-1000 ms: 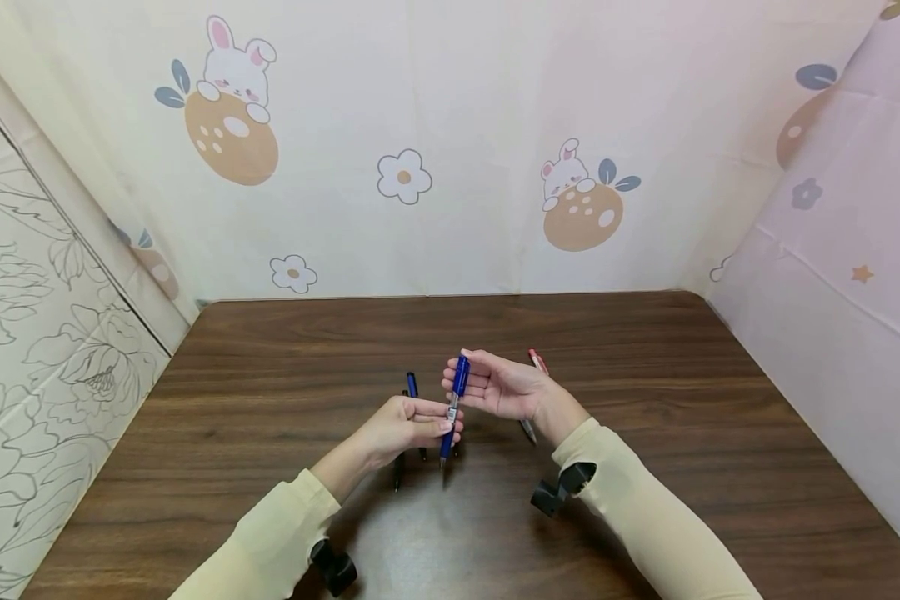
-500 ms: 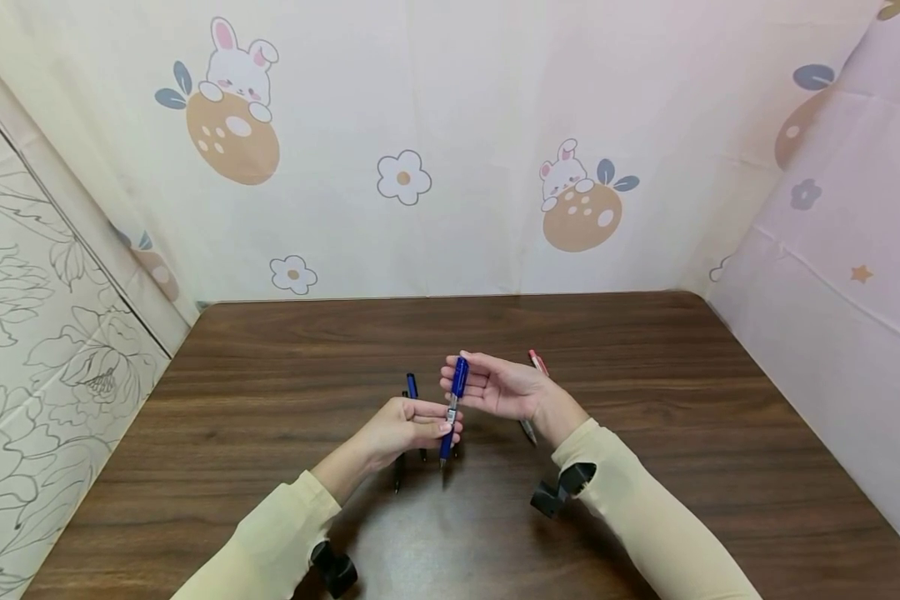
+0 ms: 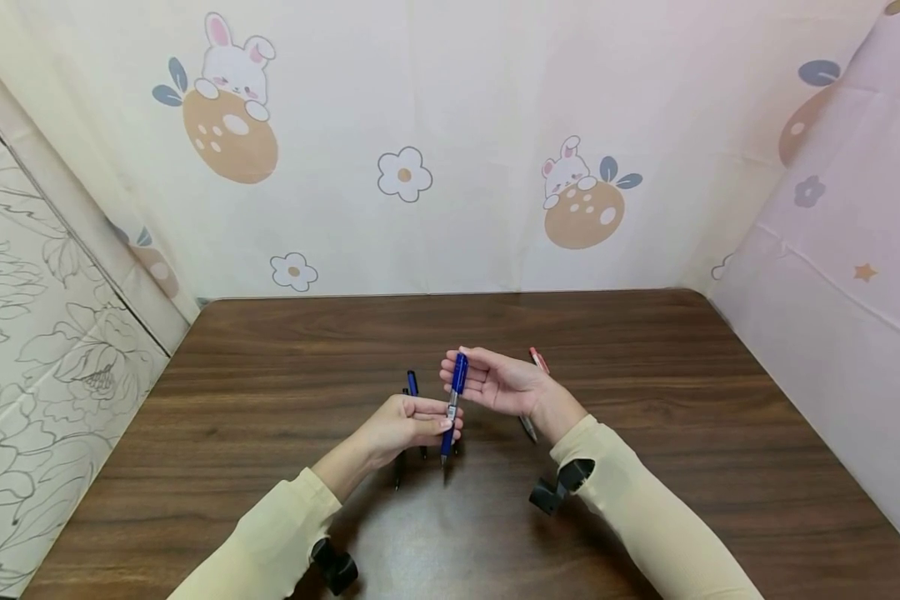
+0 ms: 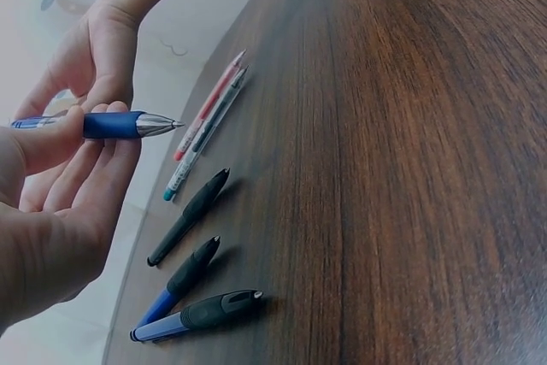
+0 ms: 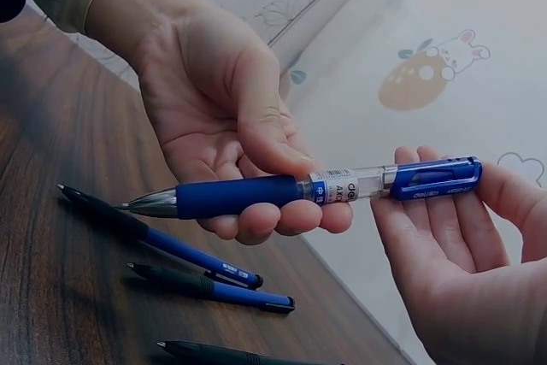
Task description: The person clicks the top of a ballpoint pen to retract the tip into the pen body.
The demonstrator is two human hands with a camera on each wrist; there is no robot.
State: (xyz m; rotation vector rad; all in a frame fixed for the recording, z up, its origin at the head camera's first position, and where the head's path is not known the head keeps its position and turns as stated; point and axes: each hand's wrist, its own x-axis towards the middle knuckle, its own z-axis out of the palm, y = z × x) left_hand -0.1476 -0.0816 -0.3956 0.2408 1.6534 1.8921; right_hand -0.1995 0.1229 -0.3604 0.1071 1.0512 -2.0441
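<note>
My left hand [image 3: 402, 429] pinches a blue click pen [image 5: 238, 197] between thumb and fingers around its lower barrel, above the table. The pen's silver tip points down toward me, and its clear middle carries a white label. My right hand [image 3: 501, 385] holds the upper end, with the thumb at the push button and the fingers behind the blue clip. In the left wrist view, two blue pens with black grips, one marked by its barrel [image 4: 167, 326], and a black pen [image 4: 190, 215] lie on the table.
Beyond them lie a pink-red pen [image 4: 209, 107] and a clear pen with a teal end [image 4: 207, 132], side by side. The brown wooden table [image 3: 270, 350] meets a patterned curtain [image 3: 480, 100] at the back.
Both hands and the blue click pen stay almost in place. The whole head view shifts very slightly.
</note>
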